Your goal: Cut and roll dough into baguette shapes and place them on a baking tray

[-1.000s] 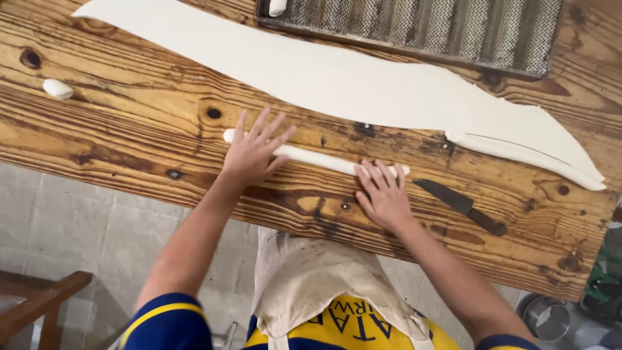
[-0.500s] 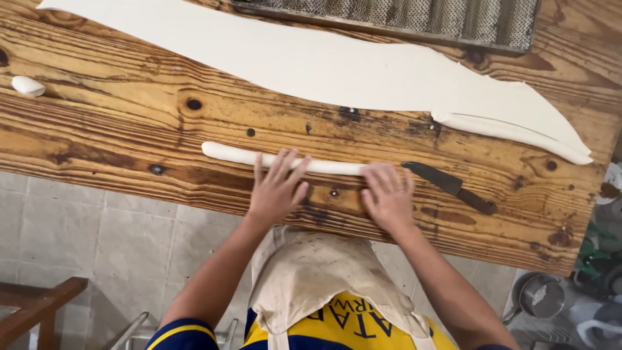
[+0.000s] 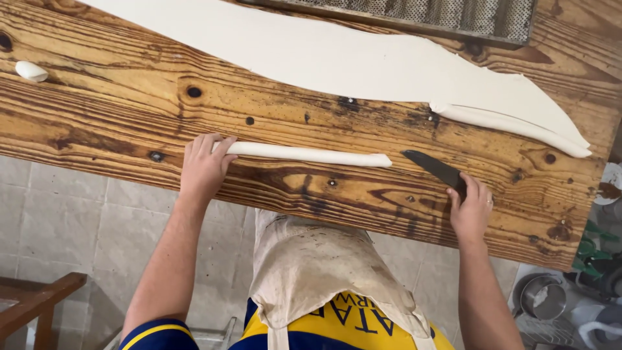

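Observation:
A thin rolled rope of white dough (image 3: 311,154) lies along the near part of a knotty wooden table (image 3: 116,110). My left hand (image 3: 205,166) rests flat on the rope's left end, fingers spread. My right hand (image 3: 471,209) closes around the handle of a dark knife (image 3: 433,166), whose blade points toward the rope's right end without touching it. A long flat sheet of white dough (image 3: 337,61) stretches across the table behind, with a cut strip (image 3: 512,126) lying along its right edge.
A perforated metal baking tray (image 3: 453,16) sits at the table's far edge. A small dough lump (image 3: 30,70) lies far left. Below the table are a tiled floor, a wooden chair (image 3: 39,304) at left and pots (image 3: 541,298) at right. I wear a stained apron.
Both hands were rolling the rope near its middle. Now my left hand has slid to its left end and my right hand has gone right and taken the knife handle.

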